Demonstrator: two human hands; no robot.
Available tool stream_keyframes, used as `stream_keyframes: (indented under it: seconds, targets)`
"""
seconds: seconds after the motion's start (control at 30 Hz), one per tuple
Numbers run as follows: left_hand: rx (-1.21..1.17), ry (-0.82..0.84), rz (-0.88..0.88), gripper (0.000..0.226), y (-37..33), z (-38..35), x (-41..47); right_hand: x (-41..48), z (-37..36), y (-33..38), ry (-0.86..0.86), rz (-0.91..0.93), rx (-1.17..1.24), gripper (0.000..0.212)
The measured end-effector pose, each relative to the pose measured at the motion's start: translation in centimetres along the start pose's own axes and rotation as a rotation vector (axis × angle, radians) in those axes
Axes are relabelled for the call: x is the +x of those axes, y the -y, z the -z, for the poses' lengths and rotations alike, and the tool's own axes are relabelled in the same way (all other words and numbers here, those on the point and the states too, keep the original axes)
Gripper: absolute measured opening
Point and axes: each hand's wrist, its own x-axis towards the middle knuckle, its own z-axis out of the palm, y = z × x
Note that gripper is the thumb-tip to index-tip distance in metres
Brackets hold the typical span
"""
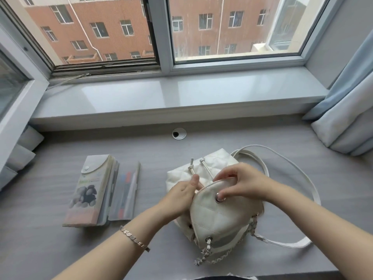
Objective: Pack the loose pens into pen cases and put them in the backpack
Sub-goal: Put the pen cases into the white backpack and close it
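Head view — backpack (222, 216) beneath both hands (182, 194) (240, 181)

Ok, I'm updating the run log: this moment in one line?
backpack: on desk | left hand: grips flap edge | right hand: pinches flap at snap | pen cases: on desk, outside backpack

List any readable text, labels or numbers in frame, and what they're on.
No text is legible.
The green print on the opaque pen case: too blurred to read.
No text visible on the backpack or the clear pen case.
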Motion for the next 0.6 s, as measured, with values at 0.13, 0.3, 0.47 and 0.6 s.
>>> stream_keyframes:
  seconds: [0.13, 0.3, 0.47, 0.6]
  targets:
    - [0.368, 0.077, -0.176, 0.017, 1.2, 1.4, -1.6, -1.8, 1.3, 1.7, 0.083, 0.044, 0.095, 0.029]
    - [0.939, -0.272, -0.398, 0.05, 1.4, 0.6, -1.6, -3.0, 2.8, 3.9, 0.047, 0.169, 0.085, 0.036]
    - [0.982, -0.546, -0.467, 0.033, 0.0, 2.4, 0.3, -4.9, 3.6, 5.0, 0.552, -0.061, -0.141, 0.021]
    - [1.128, -0.448, -0.568, 0.028, -0.3, 1.4, 0.0, -5.2, 2.0, 4.0, 0.494, -0.265, -0.319, 0.035]
